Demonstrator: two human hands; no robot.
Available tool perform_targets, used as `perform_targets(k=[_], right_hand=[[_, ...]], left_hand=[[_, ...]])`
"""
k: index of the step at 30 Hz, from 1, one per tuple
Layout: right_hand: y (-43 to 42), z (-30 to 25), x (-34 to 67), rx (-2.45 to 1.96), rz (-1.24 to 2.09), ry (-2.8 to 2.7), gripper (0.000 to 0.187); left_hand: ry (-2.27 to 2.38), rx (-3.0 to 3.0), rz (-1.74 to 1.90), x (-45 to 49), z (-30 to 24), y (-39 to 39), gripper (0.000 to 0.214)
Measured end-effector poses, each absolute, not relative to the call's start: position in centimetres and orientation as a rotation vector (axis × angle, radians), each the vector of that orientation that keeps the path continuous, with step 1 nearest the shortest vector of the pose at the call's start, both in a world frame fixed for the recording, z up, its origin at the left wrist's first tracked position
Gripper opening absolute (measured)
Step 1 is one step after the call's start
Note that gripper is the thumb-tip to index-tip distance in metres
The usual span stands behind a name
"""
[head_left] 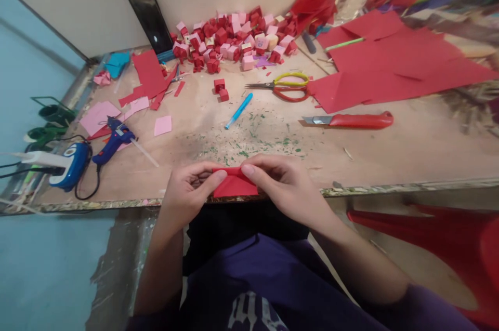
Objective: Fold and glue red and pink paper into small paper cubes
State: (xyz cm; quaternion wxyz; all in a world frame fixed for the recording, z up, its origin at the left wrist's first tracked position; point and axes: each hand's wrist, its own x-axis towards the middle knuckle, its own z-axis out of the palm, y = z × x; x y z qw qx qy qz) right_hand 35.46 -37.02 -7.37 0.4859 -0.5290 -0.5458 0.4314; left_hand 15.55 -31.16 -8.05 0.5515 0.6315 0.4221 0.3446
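A small red sheet of paper (234,184) is held at the near edge of the wooden table (409,149), partly folded. My left hand (191,193) pinches its left side, thumb and fingers closed on it. From the right, my right hand (283,185) pinches the top right corner. Both hands meet over the paper, just above my lap.
A heap of red and pink paper cubes (234,40) lies at the back, two loose cubes (220,89) nearer. Scissors (286,87), a red utility knife (351,120), a blue pen (238,111), a blue glue gun (113,141), red sheets (390,66), a phone (149,16).
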Motion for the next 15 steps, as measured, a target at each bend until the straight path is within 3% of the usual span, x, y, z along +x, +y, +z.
perform_targets(k=[15], right_hand=[[-37.08, -7.46, 35.48, -1.288, 1.009, -1.323, 0.018]], left_hand=[[1.010, 1.502, 0.761, 15.66, -7.77, -31.07, 0.014]])
